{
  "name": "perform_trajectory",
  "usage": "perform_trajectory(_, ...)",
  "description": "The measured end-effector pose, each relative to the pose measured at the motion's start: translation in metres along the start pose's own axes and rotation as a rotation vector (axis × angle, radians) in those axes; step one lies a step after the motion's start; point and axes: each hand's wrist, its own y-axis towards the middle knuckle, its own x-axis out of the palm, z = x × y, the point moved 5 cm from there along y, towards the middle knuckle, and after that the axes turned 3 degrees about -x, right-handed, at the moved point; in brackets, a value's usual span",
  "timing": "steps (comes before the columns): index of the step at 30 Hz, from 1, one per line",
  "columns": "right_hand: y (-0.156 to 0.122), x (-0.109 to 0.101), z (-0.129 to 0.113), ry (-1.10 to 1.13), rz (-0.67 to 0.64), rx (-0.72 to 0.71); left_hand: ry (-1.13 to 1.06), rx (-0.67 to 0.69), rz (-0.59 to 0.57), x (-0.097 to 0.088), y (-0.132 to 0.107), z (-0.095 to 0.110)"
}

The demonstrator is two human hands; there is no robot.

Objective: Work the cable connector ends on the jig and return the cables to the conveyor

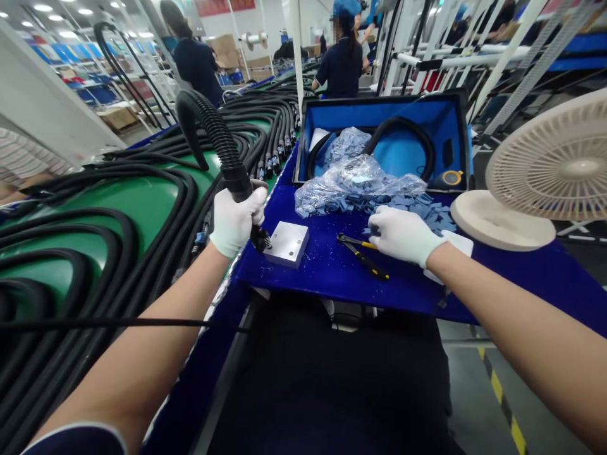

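The left hand (236, 221), in a white glove, is closed in a fist around a black corrugated hose (222, 142) close to its lower end. The hose rises from the fist and arches over to the far left of it. The hose's metal-tipped end sticks out below the fist, touching or just beside the near-left corner of a square metal block (287, 243) that lies on the blue desk (327, 275) just right of that hand.

The right hand (403, 234), also gloved, lies palm down on the desk with its fingers curled. Its fingertips are at the edge of a heap of small blue-grey pieces (427, 212); whether they pinch one cannot be told. Yellow-handled pliers (364, 254) lie just left of this hand, between the two hands. Beyond the fingers a crumpled clear plastic bag (360, 180) rests against an open blue case (379, 117). A white fan (550, 164) stands to the right of the right hand. Left of the left hand, many black hoses (118, 208) lie on a green belt.
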Motion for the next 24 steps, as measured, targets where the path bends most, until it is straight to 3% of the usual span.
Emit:
perform_trajectory(5, 0.012, -0.014, -0.042, 0.485, 0.113, -0.03, 0.166, 0.002, 0.055, 0.0, -0.002, -0.01)
perform_trajectory(11, 0.054, -0.007, -0.115, 0.914, 0.084, -0.151, 0.277, -0.012, 0.008, 0.001, -0.005, -0.01)
perform_trajectory(17, 0.098, -0.001, -0.161, 0.967, 0.1, -0.273, 0.354, 0.017, -0.083, -0.009, -0.002, -0.006)
perform_trajectory(24, 0.119, 0.014, -0.166, 1.041, -0.038, -0.289, 0.225, -0.053, -0.132, -0.005, -0.001, -0.014)
